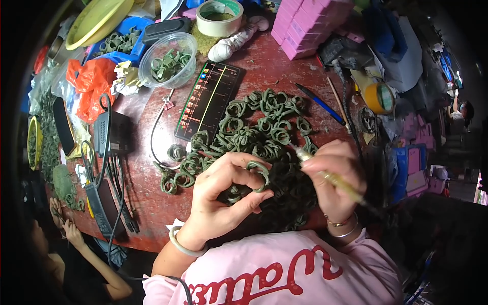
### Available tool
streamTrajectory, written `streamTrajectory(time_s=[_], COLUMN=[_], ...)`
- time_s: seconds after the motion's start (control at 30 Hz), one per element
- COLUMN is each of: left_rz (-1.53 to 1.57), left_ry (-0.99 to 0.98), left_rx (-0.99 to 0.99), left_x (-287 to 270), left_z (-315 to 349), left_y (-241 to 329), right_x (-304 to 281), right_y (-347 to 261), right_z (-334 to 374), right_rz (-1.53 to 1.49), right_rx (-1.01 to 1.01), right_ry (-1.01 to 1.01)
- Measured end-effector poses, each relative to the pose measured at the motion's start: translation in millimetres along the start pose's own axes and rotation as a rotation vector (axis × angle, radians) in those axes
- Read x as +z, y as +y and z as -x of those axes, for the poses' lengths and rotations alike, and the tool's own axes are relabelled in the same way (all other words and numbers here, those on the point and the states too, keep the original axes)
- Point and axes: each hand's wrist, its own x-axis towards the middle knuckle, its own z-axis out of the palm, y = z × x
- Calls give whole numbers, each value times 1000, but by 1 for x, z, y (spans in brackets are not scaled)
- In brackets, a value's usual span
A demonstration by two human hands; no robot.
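My left hand [216, 195] pinches a dark green ring [265, 173] between thumb and fingers, above the near part of a heap. That heap of dark green rings [244, 134] spreads over the red table, its nearest part in shadow. To the right, my right hand [338, 178] is closed round a pen-like tool [341, 184] with a yellowish handle. The tool's thin tip points left toward the rings and is apart from the held ring. Beyond the heap lies a phone [209, 99] with its screen lit.
A clear tub [147, 66] and a blue bin [142, 25] hold more green pieces. Pink blocks [300, 25] stand at the back. A blue pen [321, 104] lies right of the heap. On the left are a black box [114, 132] with cables and another person's hands [72, 234].
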Motion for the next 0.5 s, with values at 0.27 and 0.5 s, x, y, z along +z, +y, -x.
streamTrajectory(time_s=[0.27, 0.5], left_rz=[1, -13], left_ry=[25, 30], left_rx=[14, 4], left_x=[2, 1], left_z=[-1, 0], left_y=[-1, 0], right_x=[2, -1], right_y=[0, 1], right_z=[0, -2], right_rz=[-178, -308], right_rx=[17, -8], right_ry=[-107, -131])
